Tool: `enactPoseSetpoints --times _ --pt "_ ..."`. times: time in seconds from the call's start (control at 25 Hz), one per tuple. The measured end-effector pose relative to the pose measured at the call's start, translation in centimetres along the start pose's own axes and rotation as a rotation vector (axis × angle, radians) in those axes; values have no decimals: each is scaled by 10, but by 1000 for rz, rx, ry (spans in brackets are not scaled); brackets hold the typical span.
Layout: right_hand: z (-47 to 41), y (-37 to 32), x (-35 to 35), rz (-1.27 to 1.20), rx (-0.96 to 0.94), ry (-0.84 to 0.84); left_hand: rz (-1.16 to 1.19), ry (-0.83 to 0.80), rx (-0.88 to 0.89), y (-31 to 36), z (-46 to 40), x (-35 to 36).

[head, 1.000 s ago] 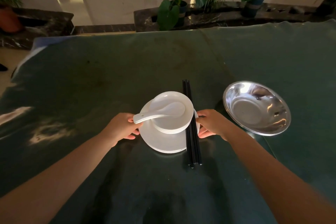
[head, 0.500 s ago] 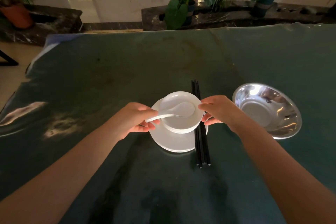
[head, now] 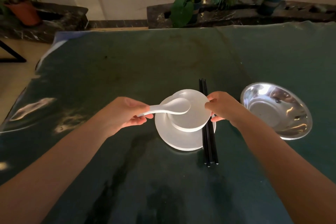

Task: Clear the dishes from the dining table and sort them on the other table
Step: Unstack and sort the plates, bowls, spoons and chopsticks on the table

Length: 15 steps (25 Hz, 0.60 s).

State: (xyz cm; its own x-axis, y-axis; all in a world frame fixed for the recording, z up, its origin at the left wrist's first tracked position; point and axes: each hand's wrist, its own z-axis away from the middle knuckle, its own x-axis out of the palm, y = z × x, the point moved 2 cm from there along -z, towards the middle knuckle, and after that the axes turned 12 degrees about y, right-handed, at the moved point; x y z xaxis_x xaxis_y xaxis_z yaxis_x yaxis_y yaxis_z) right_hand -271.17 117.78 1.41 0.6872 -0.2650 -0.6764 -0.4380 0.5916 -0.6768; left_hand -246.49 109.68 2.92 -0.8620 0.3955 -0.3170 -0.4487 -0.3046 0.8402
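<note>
So the left hand (head: 125,114) pinched the handle of the white spoon (head: 171,108), thumb on top and fingers curled beneath, with the spoon's scoop hanging over the white bowl (head: 190,114). At three o'clock of that bowl, the right hand (head: 223,107) gripped its rim, fingers curled around the edge. The bowl sat on a white plate (head: 178,138) near the middle of the dark green tabletop (head: 127,71). Black chopsticks (head: 209,143) lay lengthwise along the plate's three o'clock edge (partly hidden under the bowl and the right hand). Further out at three o'clock sat a shiny metal bowl (head: 276,111), apart from the plate. Potted plants (head: 183,9) stood beyond the tabletop at twelve o'clock.
</note>
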Motion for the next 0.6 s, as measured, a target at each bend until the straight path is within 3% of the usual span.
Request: enactPoseSetpoints --times 0.24,0.6 --pt "-4 -2 4 65 -28 30 246 103 -100 -30 4 -39" --pt "-8 -9 5 127 8 11 748 724 -377 -112 30 -26"
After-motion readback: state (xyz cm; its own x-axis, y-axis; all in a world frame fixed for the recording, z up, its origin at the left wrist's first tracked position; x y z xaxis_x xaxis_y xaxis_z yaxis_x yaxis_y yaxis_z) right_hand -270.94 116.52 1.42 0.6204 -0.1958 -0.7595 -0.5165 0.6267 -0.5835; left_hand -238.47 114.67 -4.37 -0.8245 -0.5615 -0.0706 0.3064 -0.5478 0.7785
